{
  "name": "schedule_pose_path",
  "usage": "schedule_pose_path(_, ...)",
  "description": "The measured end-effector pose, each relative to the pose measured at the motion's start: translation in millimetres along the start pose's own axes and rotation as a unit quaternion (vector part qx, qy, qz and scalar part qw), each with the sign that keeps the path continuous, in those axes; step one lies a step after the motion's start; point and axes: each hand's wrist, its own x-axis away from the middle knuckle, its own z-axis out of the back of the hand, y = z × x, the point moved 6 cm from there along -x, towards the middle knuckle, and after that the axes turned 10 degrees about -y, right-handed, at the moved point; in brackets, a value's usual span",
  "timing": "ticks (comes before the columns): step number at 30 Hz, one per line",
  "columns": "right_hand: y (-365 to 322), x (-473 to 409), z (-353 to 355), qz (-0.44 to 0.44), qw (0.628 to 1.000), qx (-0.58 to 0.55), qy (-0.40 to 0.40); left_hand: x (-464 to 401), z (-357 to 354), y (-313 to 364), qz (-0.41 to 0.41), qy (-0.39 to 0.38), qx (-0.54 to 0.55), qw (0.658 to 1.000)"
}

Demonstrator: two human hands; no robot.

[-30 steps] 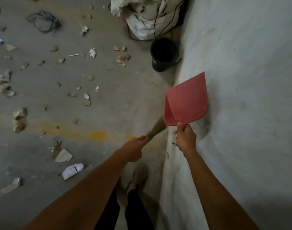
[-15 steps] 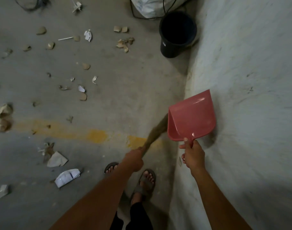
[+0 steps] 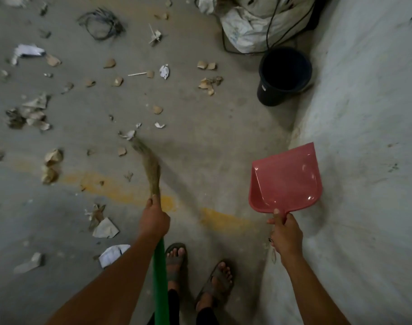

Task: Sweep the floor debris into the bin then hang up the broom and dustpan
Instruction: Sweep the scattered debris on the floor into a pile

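Broom (image 3: pixel 148 167) bristles have swung left onto scattered debris (image 3: pixel 127 134).

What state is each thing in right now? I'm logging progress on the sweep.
broom: gripped by the left hand, bristle tip among the scraps
dustpan: pan empty, handle gripped by the right hand, off the floor
bin: upright, open, against the wall
debris: scattered, unswept
white sack: slumped beyond the bin
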Motion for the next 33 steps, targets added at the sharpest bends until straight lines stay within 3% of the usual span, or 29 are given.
schedule_pose_path(4,-6.7,2.9,2.2,-0.006,1.0,-0.013,0.018,31.9,-23.7,39.7,-0.09,0.005,0.062,0.994)
schedule_pose_path(8,-4.2,4.8,12.7,-0.024,0.998,-0.032,0.053,58.6,-65.0,104.9,-0.196,-0.041,0.069,0.977)
schedule_pose_path(13,8.7,0.8,31.4,-0.05,0.994,-0.021,0.092,59.2,-117.1,175.8,-0.328,-0.128,0.009,0.936)
schedule_pose_path(17,23.0,-7.5,41.8,-0.068,0.993,-0.006,0.1,29.7,-147.2,206.8,-0.347,-0.183,-0.08,0.916)
schedule_pose_path(22,28.0,-14.5,42.7,-0.065,0.994,0.002,0.093,-16.1,-149.7,209.0,-0.259,-0.183,-0.116,0.941)
schedule_pose_path(28,19.3,-20.7,33.9,-0.059,0.996,0.001,0.073,-66.0,-92.0,140.3,-0.101,-0.081,0.032,0.991)
schedule_pose_path(33,-7.7,-18.1,25.8,-0.047,0.998,0.008,0.052,-73.7,-30.0,75.9,0.024,-0.009,0.146,0.989)
